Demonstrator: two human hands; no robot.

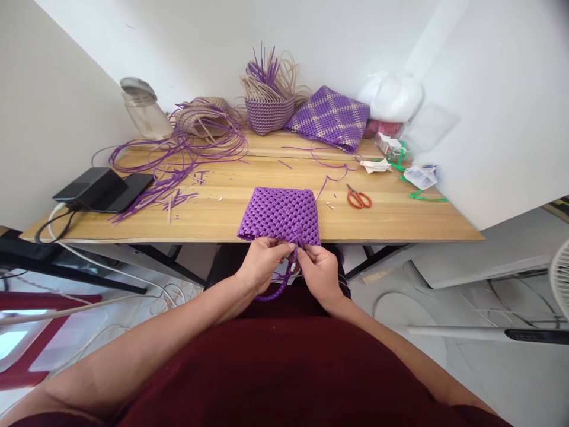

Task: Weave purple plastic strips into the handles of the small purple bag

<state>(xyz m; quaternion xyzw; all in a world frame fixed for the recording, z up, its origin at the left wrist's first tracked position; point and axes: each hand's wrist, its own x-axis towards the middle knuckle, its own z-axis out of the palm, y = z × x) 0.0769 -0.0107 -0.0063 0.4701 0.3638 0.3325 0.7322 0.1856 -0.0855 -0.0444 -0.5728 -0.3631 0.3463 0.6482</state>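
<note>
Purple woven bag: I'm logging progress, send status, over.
Left hand, right hand: both pinching purple woven bag at near edge, by strap. Bag: overhanging front edge of table. Red-handled scissors: lying apart, to its right.

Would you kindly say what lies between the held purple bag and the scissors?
In the head view, small pale scraps and part of a purple strand lie there.

The left hand (265, 260) and right hand (320, 271) covered part of the purple bag's (281, 210) near edge, so which strands each one pinched could not be told. One end of the looped handle (278, 292) vanished behind the left hand. A tangle of purple strands (193, 155) partly hid a beige basket (217, 103). The white fan (560, 276) (only a sliver showed) was cut off by the right edge.
</note>
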